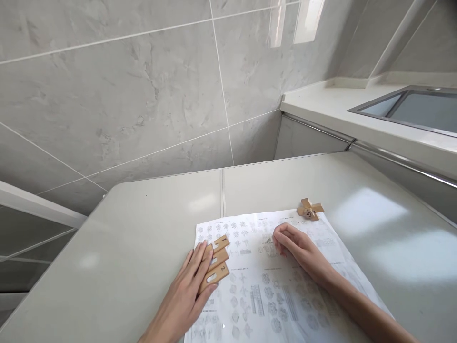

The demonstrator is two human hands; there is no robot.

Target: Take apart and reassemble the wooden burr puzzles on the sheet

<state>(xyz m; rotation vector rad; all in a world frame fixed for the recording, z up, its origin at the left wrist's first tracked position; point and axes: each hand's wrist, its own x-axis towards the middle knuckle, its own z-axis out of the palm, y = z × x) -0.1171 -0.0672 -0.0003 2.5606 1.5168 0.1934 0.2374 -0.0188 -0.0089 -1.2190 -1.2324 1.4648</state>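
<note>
A: Status on your hands?

B: Your left hand [191, 281] lies flat, fingers straight and together, palm down on the surface [143, 224], at the left edge of the instruction sheet [271, 290]. Fingertips rest against the wooden pieces [216, 263], not gripping anything.

A: What pieces?

B: Three flat notched wood strips, side by side, touching each other, angled up-right. They sit on the sheet's upper-left corner. Top one is marked 1, bottom one 2; middle marking is unreadable. Your fingers touch their left side.

A: Right hand?

B: Your right hand [298, 247] is loosely curled, fingers bent in, knuckles up, resting on the sheet near its top middle. Can't tell if anything's inside the curl; nothing visible poking out. Forearm runs down-right off the frame.

A: Anything else on there?

B: A small assembled wooden cross [310, 209], several strips interlocked, sits at the sheet's top-right corner. It's near your right hand but apart from it, no contact. Well apart from the three loose strips.

A: Sheet?

B: White paper w/ printed diagrams, flat, skewed a bit clockwise. Print is too small to read.

A: Surroundings?

B: Pale glossy surface w/ a seam down the middle. Grey tiled wall [143, 85] behind. A counter w/ a steel sink [410, 107] is at the upper right, higher than your surface.
</note>
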